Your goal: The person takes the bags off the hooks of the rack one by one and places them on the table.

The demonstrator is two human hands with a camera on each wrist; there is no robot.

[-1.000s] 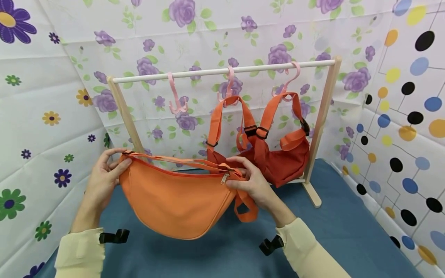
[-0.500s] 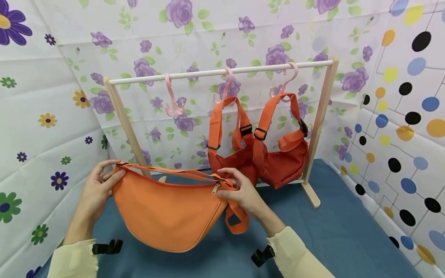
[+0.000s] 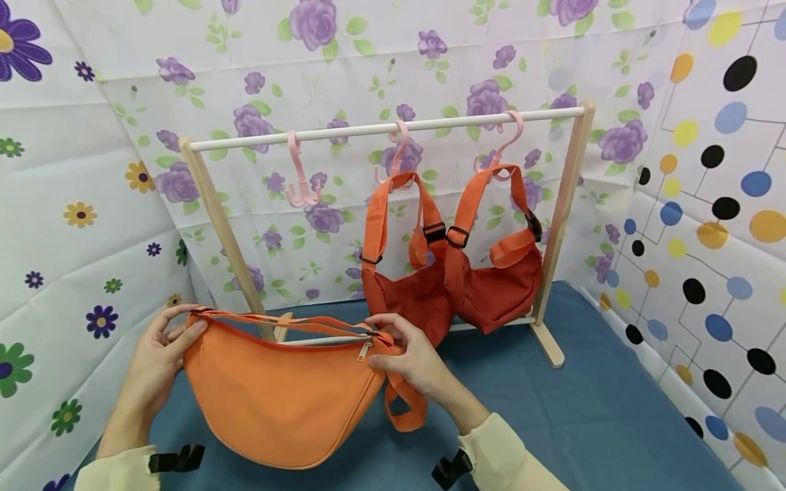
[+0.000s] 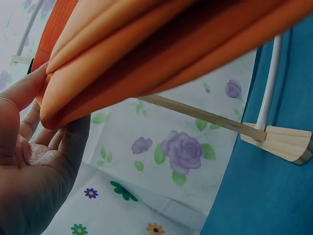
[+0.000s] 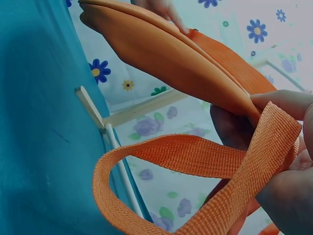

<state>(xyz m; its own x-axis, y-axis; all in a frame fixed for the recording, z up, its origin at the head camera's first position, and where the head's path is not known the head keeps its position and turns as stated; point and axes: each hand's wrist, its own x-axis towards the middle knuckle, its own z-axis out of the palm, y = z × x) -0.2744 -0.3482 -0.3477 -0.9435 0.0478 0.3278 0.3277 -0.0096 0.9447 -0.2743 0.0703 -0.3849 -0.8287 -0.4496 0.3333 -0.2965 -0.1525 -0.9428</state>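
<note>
An orange crescent-shaped bag [image 3: 279,399] hangs between my two hands above the blue surface, its zipped edge facing up. My left hand [image 3: 153,361] pinches its left corner, thumb in front. At the other end my right hand [image 3: 417,358] grips the right corner beside the metal zipper pull [image 3: 365,350]. The bag's strap [image 3: 295,320] runs along the top edge. A loop of orange webbing [image 5: 215,196] dangles below my right hand, seen close in the right wrist view. In the left wrist view the bag's folded underside [image 4: 146,58] covers the upper part.
Behind the bag stands a wooden rack with a white rail [image 3: 368,129]. Pink hooks hang on it; the left hook [image 3: 301,177] bears nothing. Two darker red-orange bags, one at centre [image 3: 408,293] and one at right [image 3: 503,286], hang by orange straps. Patterned cloth surrounds the blue surface [image 3: 589,395].
Both hands have lowered the orange bag and brought it left and nearer to me, away from the hanging bags. The grip at each corner looks the same.
</note>
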